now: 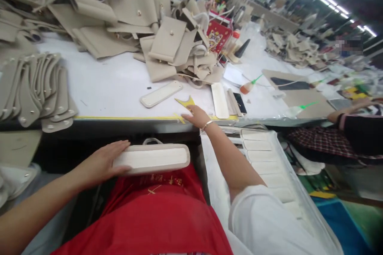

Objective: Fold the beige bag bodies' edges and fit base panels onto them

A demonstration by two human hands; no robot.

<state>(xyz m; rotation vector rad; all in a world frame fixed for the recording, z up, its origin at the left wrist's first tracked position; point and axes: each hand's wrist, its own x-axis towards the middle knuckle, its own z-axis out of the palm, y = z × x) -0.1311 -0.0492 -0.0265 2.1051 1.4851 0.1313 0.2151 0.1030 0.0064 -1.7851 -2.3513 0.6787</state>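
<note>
My left hand (103,162) grips the left end of a beige, oblong bag base (155,158), holding it level above my red apron. My right hand (196,116) reaches forward to the table's front edge, with its fingers stretched flat beside a small yellow tool (185,102); a bracelet sits on that wrist. Nothing shows in the right hand. A second beige oblong panel (160,94) lies on the white table (113,83) just beyond the yellow tool.
A big heap of beige bag parts (134,16) fills the table's back. A fanned row of beige straps (36,91) lies at left. A white tray (278,143) with several panels stands at my right. Another person's arm (353,115) rests at far right. A glue bottle (248,86) lies mid-table.
</note>
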